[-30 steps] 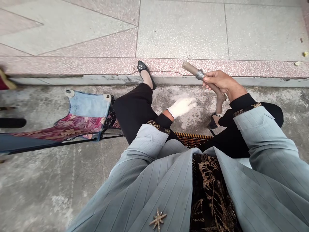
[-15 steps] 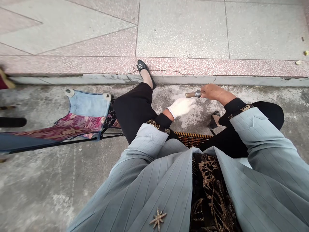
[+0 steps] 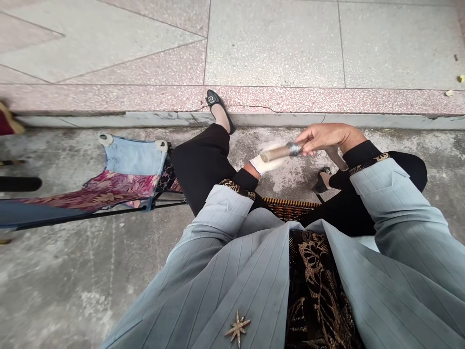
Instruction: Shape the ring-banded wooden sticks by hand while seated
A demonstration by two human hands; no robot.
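My right hand [image 3: 321,138] is closed around a bent brown stick or tube [image 3: 276,153] with a band of silver wire [image 3: 294,149] wound round it. One end points left, across my left hand [image 3: 267,164], which wears a white glove. The other end shows below my right wrist, angled down toward my right foot. Most of the gloved fingers are behind the stick and blurred. Whether the stick touches the glove I cannot tell.
A folding chair [image 3: 132,157] with patched pink and blue fabric stands at the left. Between my legs shows a woven seat edge [image 3: 290,209]. A low kerb [image 3: 254,119] runs across ahead, with a tiled floor [image 3: 272,43] beyond; my left shoe [image 3: 219,107] rests against it.
The stick first came down from above the kerb toward the glove with my right hand, then tilted so its left end now covers much of the glove. My left hand has hardly moved.
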